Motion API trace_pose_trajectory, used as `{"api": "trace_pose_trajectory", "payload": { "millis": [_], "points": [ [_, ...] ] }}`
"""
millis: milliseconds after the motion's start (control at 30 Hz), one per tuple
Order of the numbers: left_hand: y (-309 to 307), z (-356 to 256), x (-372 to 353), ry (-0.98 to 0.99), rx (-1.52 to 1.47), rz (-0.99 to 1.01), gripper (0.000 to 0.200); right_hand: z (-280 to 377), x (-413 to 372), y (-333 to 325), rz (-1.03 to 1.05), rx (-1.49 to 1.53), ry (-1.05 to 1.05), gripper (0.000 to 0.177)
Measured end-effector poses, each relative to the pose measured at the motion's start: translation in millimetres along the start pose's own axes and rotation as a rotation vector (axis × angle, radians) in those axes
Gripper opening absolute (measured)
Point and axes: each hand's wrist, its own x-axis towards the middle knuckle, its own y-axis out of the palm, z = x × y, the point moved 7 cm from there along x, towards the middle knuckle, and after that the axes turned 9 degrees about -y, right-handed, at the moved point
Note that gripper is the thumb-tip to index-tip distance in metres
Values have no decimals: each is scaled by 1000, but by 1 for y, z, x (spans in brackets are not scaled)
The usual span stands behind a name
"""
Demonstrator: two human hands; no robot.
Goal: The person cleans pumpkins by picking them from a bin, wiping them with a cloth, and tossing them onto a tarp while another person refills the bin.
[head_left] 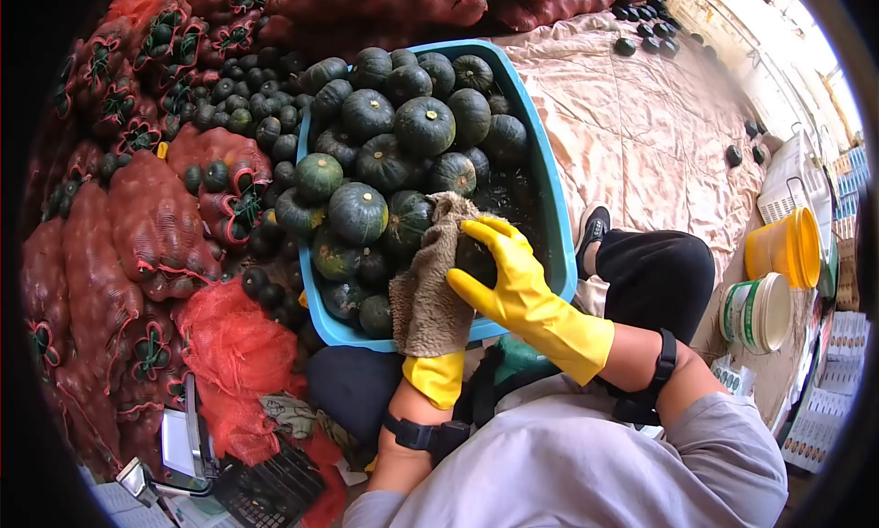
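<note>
A light blue tub (pixel 555 207) in front of me is heaped with dark green squashes (pixel 425 125). My left hand (pixel 434 374), in a yellow rubber glove, is under a brown towel (pixel 430 294); its fingers are hidden in the cloth. Beside it my right hand (pixel 513 285), also gloved in yellow, curls its thumb and fingers around a dark squash (pixel 475 261) at the tub's near right side. The towel presses against the left of this squash. Dark water (pixel 504 196) shows along the tub's right inside.
Red mesh sacks (pixel 156 217) pile up on the left, with loose squashes (pixel 247 97) among them. A pinkish sheet (pixel 623 134) covers the floor at the right. Yellow (pixel 785 249) and white (pixel 757 312) buckets stand there. A scale (pixel 183 441) is at lower left.
</note>
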Motion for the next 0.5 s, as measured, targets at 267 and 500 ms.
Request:
{"api": "trace_pose_trajectory", "payload": {
  "millis": [267, 500],
  "points": [
    [5, 17, -12, -126, -571, -135, 68, -52, -4, 28, -102, 735, 326, 65],
    [-19, 21, -8, -43, -277, -124, 60, -27, 8, 2, 480, 615, 360, 93]
  ]
}}
